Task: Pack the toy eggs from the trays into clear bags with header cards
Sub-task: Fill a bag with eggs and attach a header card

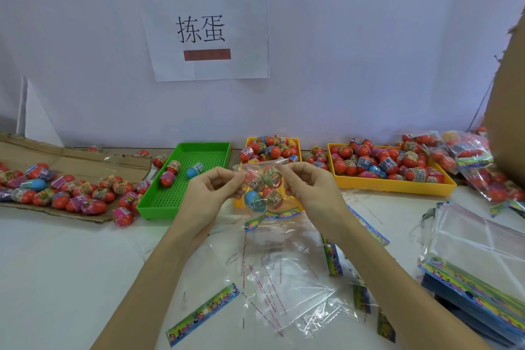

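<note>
While both hands' fingers [227, 179] pinch the egg-filled bag [262, 187], trays [392, 183] crowd behind.

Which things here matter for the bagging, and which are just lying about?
In the job: filled bag pinched by left hand and right hand; green tray; yellow tray; empty bags.
Lying about: wall sign; flattened cardboard.

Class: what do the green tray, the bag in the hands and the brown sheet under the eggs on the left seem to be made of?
Green tray: probably moulded plastic, from its perforated floor and uniform colour. Bag: thin clear film, see-through, crinkled, shiny. Brown sheet: cardboard, matt, creased, rough edges.
</note>
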